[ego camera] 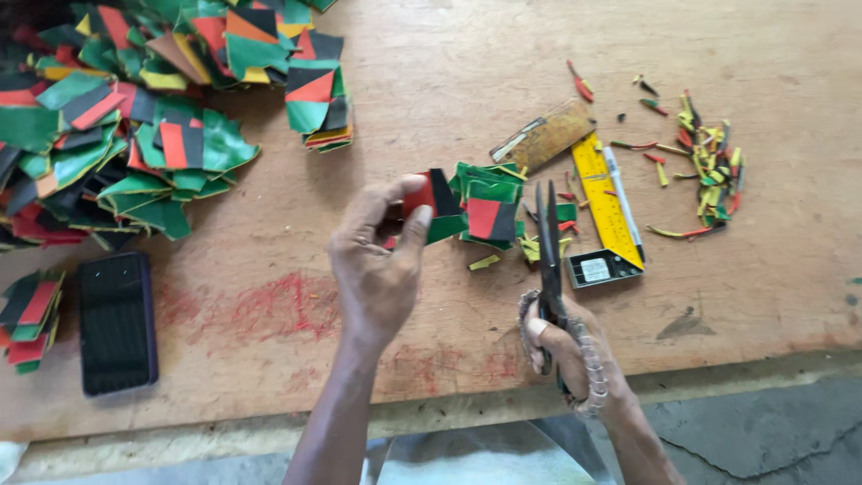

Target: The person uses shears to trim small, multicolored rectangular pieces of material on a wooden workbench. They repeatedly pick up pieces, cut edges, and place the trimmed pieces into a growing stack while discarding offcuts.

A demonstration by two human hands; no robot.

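My left hand (377, 260) pinches a small patch of red, black and green material (429, 199) between thumb and fingers, just above the wooden table (485, 81). My right hand (566, 355) grips the handles of dark scissors (548, 247); the blades point away from me and look closed. A small stack of similar red, green and black patches (489, 207) lies between the held patch and the scissor blades.
A large heap of coloured patches (117, 117) fills the far left. A dark phone (115, 321) lies near the left front edge beside a small patch stack (29, 319). A yellow ruler (603, 198), a pen (621, 198), a brown strip (543, 135) and offcut scraps (705, 157) lie to the right.
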